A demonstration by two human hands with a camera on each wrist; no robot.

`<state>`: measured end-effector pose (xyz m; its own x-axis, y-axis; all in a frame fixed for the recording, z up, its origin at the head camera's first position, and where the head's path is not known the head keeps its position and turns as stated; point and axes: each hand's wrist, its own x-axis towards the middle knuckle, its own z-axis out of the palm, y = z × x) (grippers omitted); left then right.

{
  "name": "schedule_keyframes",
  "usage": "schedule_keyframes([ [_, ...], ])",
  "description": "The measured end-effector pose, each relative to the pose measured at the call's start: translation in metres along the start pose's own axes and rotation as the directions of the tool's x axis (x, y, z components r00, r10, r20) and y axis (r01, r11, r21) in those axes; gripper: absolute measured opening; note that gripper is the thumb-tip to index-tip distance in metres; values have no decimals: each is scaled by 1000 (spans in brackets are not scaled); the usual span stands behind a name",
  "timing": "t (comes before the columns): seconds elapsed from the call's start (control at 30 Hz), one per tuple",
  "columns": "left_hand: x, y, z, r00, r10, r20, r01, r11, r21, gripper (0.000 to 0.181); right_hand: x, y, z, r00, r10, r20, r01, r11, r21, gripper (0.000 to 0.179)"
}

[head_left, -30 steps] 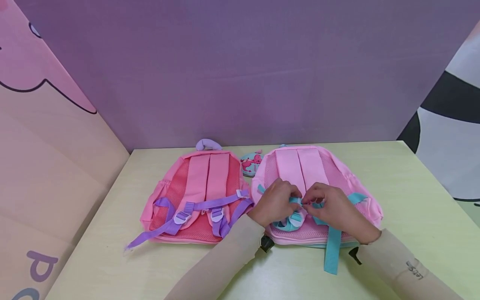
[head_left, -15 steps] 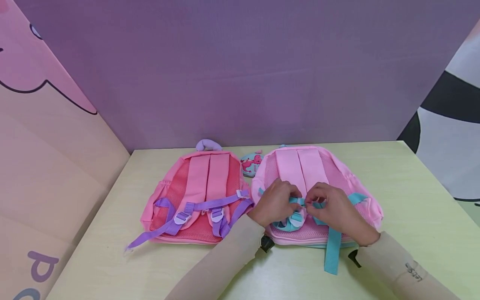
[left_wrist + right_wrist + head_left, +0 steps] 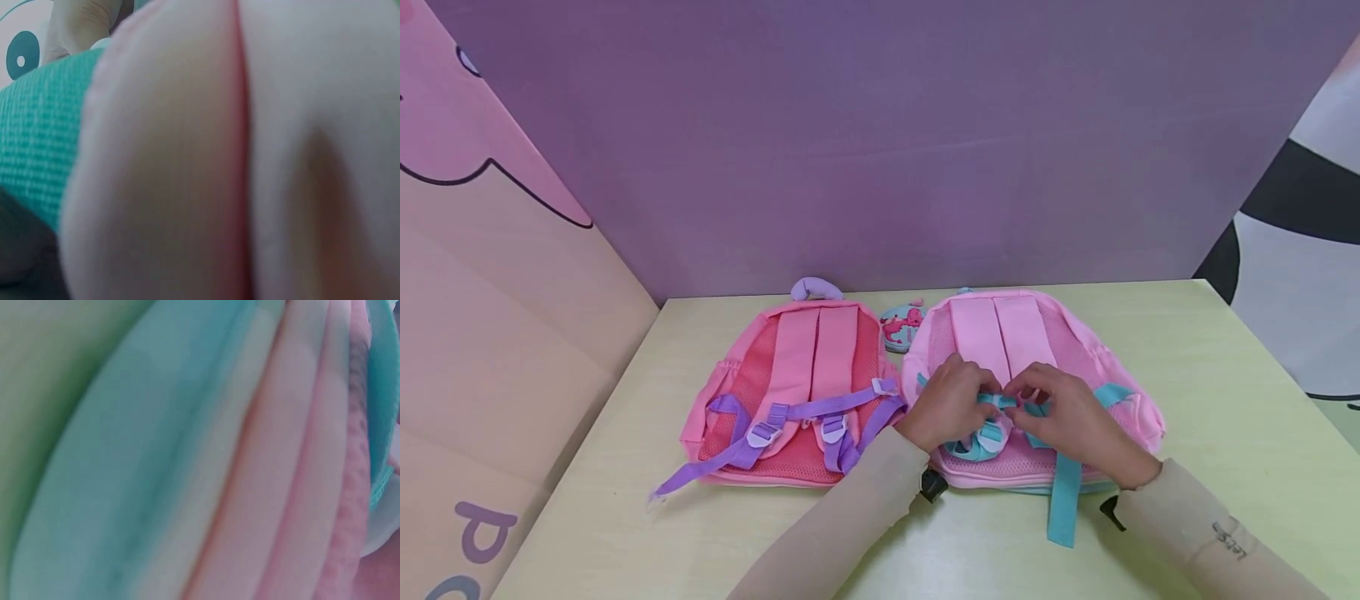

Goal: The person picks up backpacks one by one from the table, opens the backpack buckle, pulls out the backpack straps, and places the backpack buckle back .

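Observation:
A light pink backpack lies with its strap side up on the table. Its teal webbing strap runs between both hands, over a white buckle. My left hand pinches this strap from the left; teal weave shows beside its fingers in the left wrist view. From the right, my right hand has thumb and index finger curled at the strap's other side, close to the left fingertips. The right wrist view mostly shows the backpack's pink and teal side.
Left of it lies a coral backpack with purple straps and a purple top handle. Between the bags sits a small teal and pink printed item. A loose teal strap end hangs toward the table's front.
The right fingertips shift slightly right, then back left, and spread a little at the strap. The left hand stays almost still, and both backpacks keep their places.

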<state>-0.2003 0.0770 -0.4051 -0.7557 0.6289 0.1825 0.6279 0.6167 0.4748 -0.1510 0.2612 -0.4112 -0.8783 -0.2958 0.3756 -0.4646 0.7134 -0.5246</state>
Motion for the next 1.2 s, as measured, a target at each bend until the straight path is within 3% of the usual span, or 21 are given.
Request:
schedule_keyframes([
  [0.27, 0, 2, -1, 1000, -12, 11, 12, 1000, -8, 21, 3, 0, 1, 1000, -15, 27, 15, 1000, -2, 22],
  [0.73, 0, 2, -1, 1000, -6, 1, 7, 999, -44, 22, 1, -2, 1, 990, -118, -77, 119, 993, 3, 27],
  [1.2, -1, 1, -1, 1000, 6, -20, -7, 998, -56, 22, -2, 0, 0, 994, -64, -87, 61, 997, -36, 19],
])
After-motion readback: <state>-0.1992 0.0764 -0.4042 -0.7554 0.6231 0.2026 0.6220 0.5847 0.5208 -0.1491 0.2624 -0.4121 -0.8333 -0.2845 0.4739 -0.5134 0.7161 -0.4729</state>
